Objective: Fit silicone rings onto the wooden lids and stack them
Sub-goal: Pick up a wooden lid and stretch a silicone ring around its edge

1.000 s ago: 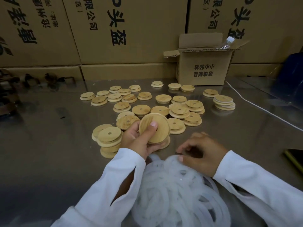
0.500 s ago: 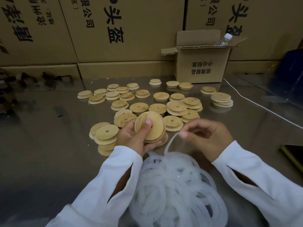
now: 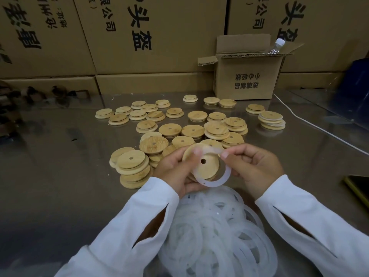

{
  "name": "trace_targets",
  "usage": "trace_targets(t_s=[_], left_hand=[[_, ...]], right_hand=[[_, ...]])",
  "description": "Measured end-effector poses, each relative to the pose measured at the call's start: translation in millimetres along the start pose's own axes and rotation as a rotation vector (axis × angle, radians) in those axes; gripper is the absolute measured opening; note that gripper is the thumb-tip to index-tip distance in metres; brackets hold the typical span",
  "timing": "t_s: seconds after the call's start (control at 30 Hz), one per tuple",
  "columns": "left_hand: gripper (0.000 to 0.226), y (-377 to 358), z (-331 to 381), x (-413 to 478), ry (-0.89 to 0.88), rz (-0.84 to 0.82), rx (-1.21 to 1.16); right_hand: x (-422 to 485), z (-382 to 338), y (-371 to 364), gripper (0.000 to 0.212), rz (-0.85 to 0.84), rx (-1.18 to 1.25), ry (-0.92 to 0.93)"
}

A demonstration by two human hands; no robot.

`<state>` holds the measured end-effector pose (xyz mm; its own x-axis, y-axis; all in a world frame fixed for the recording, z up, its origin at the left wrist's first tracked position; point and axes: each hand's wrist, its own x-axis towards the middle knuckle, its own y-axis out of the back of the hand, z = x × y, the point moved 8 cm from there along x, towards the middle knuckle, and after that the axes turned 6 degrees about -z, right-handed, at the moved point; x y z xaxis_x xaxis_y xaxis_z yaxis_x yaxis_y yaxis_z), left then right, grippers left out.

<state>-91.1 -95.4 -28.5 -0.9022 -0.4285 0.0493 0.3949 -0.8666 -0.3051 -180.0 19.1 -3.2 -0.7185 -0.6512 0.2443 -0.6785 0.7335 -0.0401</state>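
— What's in the small open box (image 3: 245, 76) at the back?
— Can't see. Only the top of a bottle (image 3: 276, 46) clears the flap; the rest is inside.
— That stuff on the far left?
— Just dark shapes (image 3: 12, 108), blurred and cut by the edge. No telling.
— And the held lid (image 3: 209, 166)?
— The left hand (image 3: 173, 170) has its fingers behind it, out of sight, and the ring (image 3: 215, 183) smears to a blur up top between the thumbs.
— How many in the pile of rings (image 3: 215, 236)?
— It runs off the bottom, all overlapping; uncountable. On the right, a yellow-edged object (image 3: 357, 188) and a blue shape (image 3: 357, 92) are both cropped.
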Motion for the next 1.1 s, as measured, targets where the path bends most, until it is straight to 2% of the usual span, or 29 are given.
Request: trace_targets(t_s=[0.13, 0.4, 0.53, 1.1], left_hand=[[0.041, -11, 0, -4, -0.071, -0.091, 0.128], [0.023, -18, 2, -6, -0.121, -0.168, 0.137], [0.028, -20, 2, -7, -0.099, -0.200, 0.144], [0.030, -13, 7, -5, -0.152, -0.107, 0.146]], right_hand=[[-1, -5, -3, 0.021, -0.006, -0.031, 0.029], [-2, -7, 1, 0.017, 0.048, -0.065, 0.049], [-2, -10, 4, 0.018, 0.078, -0.085, 0.076], [-3, -8, 0, 0.014, 0.061, -0.114, 0.043]])
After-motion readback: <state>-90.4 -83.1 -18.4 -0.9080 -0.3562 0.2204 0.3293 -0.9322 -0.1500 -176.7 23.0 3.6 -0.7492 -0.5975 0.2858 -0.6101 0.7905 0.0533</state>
